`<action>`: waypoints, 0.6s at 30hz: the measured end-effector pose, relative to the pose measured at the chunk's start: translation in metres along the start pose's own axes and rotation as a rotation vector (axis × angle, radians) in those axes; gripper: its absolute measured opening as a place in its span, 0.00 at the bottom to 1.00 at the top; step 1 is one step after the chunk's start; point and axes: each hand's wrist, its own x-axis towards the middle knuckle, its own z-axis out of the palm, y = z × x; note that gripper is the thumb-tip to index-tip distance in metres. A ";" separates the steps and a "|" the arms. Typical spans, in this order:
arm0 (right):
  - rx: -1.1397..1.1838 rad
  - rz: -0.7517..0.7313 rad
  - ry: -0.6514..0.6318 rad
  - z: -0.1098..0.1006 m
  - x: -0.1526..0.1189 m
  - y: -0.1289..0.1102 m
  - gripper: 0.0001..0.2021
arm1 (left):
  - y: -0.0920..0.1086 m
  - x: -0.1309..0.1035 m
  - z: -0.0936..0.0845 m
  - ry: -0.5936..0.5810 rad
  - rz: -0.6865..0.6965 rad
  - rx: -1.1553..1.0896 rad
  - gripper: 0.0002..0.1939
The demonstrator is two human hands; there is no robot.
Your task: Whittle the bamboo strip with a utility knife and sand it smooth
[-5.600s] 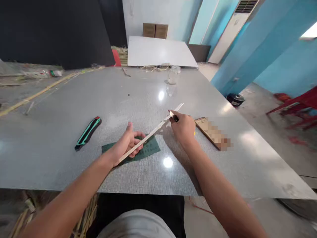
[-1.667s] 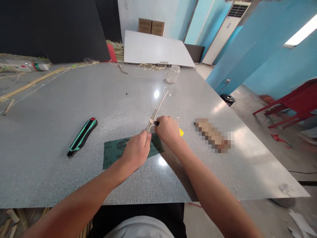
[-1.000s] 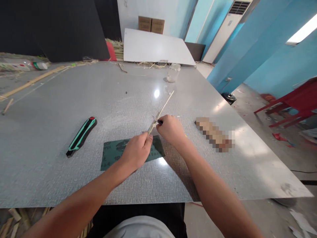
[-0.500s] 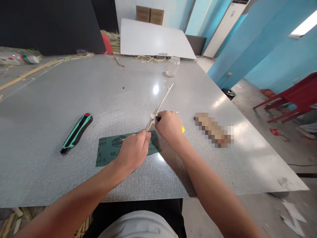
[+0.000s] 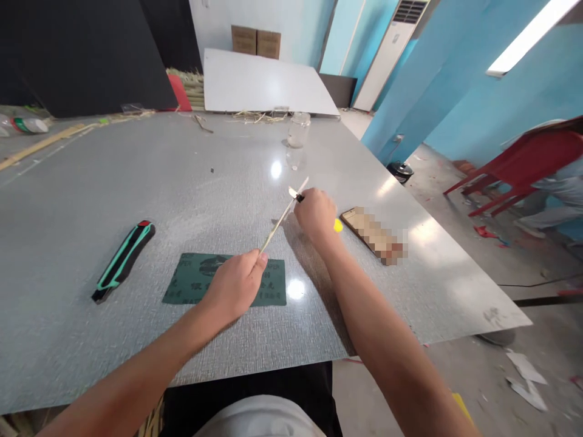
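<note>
My left hand (image 5: 239,282) pinches the lower end of a thin pale strip (image 5: 276,229), above a green sandpaper sheet (image 5: 182,288) lying on the grey table (image 5: 218,212). The strip slants up and to the right. My right hand (image 5: 315,212) is closed round a small knife (image 5: 297,195) with a dark handle; its blade lies against the strip near the upper end. Something yellow (image 5: 337,226) shows beside my right hand. A black and teal utility knife (image 5: 124,258) rests at the left.
A phone-like object (image 5: 364,227), partly pixelated, lies right of my right hand. Near the far edge stands a clear jar (image 5: 299,130), with loose shavings (image 5: 262,116) behind it. A plastic bottle (image 5: 27,125) is at the far left. A red chair (image 5: 523,161) stands beyond the table.
My right hand and the knife have moved up along the strip, away from my left hand. More of the strip shows between the hands. The head view has shifted to the right.
</note>
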 end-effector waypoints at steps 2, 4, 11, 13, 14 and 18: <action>0.002 -0.037 -0.004 0.000 0.002 0.007 0.13 | -0.001 0.006 -0.002 -0.100 -0.027 -0.165 0.23; 0.019 -0.084 -0.016 0.001 -0.002 0.008 0.12 | -0.005 0.013 -0.006 -0.203 -0.093 -0.386 0.23; -0.005 -0.137 -0.046 0.001 -0.013 -0.001 0.10 | -0.010 0.018 -0.025 -0.359 -0.207 -0.899 0.14; -0.005 -0.148 -0.043 0.000 -0.015 0.000 0.10 | -0.010 0.017 -0.028 -0.384 -0.220 -0.976 0.14; -0.006 -0.153 -0.042 0.000 -0.016 0.000 0.10 | -0.010 0.017 -0.028 -0.390 -0.222 -1.013 0.15; -0.013 -0.188 -0.048 0.001 -0.022 -0.006 0.10 | -0.016 0.021 -0.026 -0.415 -0.217 -1.147 0.23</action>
